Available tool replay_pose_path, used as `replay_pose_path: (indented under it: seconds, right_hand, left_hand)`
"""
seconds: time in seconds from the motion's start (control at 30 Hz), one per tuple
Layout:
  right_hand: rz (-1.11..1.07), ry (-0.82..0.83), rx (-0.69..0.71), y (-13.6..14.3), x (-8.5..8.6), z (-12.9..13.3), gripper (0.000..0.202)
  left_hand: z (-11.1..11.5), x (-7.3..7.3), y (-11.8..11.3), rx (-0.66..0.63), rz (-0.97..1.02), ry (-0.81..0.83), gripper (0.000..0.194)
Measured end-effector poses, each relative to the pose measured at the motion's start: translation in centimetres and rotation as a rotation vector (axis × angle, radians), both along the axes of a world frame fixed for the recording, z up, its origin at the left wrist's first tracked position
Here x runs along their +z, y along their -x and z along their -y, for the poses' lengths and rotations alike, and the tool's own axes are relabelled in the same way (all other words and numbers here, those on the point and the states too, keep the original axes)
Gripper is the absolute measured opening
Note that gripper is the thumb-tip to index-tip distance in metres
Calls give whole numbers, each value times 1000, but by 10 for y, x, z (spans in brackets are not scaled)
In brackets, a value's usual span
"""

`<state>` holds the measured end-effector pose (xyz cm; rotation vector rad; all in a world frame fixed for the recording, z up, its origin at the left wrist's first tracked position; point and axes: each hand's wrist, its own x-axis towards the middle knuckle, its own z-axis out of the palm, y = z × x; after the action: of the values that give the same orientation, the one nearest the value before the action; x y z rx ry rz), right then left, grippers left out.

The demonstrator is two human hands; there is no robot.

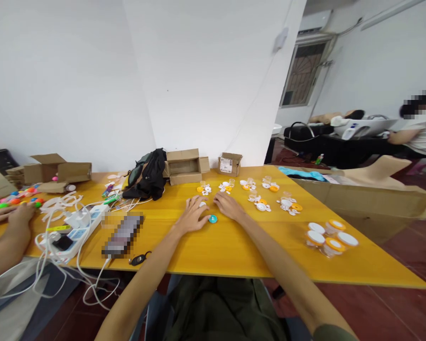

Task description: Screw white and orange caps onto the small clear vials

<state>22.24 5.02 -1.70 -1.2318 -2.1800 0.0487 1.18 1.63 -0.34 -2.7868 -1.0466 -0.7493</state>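
Observation:
My left hand rests low over the yellow table with its fingers spread apart. A small white piece shows between its thumb and fingers; I cannot tell whether it is touched. Just beside the thumb lies a teal disc. Opposite, my right hand has its fingers bent together and pointing down at the tabletop. Whatever its fingertips hold, if anything, is hidden. Beyond both hands are groups of small white parts, orange rings and clear cups.
Lidded clear jars stand at the right. Cardboard boxes and a black bag line the back. Leftward are a phone, a key fob and a power strip with tangled cables. Another person's hands are at far left.

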Motion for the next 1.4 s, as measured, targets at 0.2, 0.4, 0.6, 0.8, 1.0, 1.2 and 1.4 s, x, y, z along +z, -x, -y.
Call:
replay_pose_path:
  seconds: [0.2,0.4,0.6,0.8,1.0,1.2,1.4]
  right_hand:
    - [-316,169,35,-6,-9,5,11]
    - [-574,320,130,-5,-14,21,9]
    - [-561,380,177,0,-11,26,13]
    - [-498,346,202,3,-8,27,12]
    - [-418,327,207,6,-9,28,13]
    - [-422,344,204,5,-10,27,13]
    - [-427,356,204,5,-10,26,14]
  left_hand:
    - [2,1,-2,-71,-36,47,20]
    - [1,1,-4,-18,-14,34,19]
    - [2,3,-4,15,-25,11,17]
    - [1,2,-3,2,-15,15,18]
    - [-1,1,-2,-10,-12,33,20]
    - [0,2,-2,-21,-8,56,22]
    - [0,2,-2,-25,-5,62,22]
